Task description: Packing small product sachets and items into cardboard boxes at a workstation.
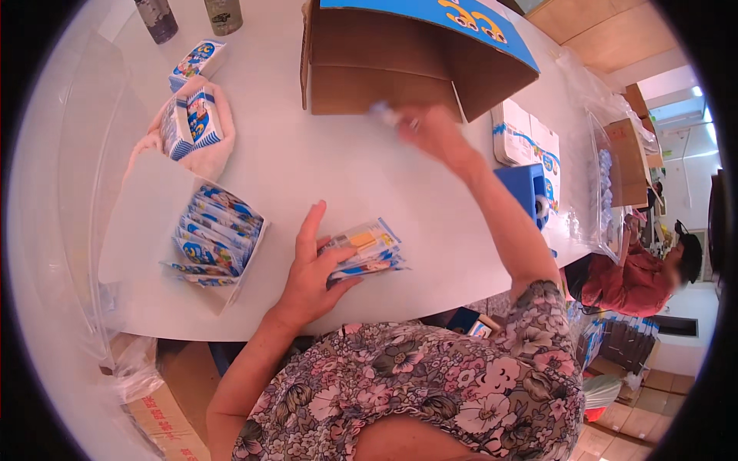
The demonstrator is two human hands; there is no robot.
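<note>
My left hand (311, 280) lies on the near part of the table around a small stack of clear-and-blue packets (367, 244). Its thumb presses the stack's near side and a finger lies over its top, while other fingers stretch away. My right hand (438, 142), smeared by motion, reaches out in front of a cardboard box (377, 88). At its pinched fingertips is a small pale-blue and white thing, too blurred to name. Left of my left hand, an open white carton (250, 253) holds several similar upright packets (219, 230).
Farther left, a pink cloth (221, 157) wraps small blue-and-white boxes (201, 115); another box (196, 63) lies behind. Two cylindrical containers (224, 15) stand at the back. On the right are flat printed cartons (530, 131) and a blue tape dispenser (523, 192). A person (634, 276) sits beyond.
</note>
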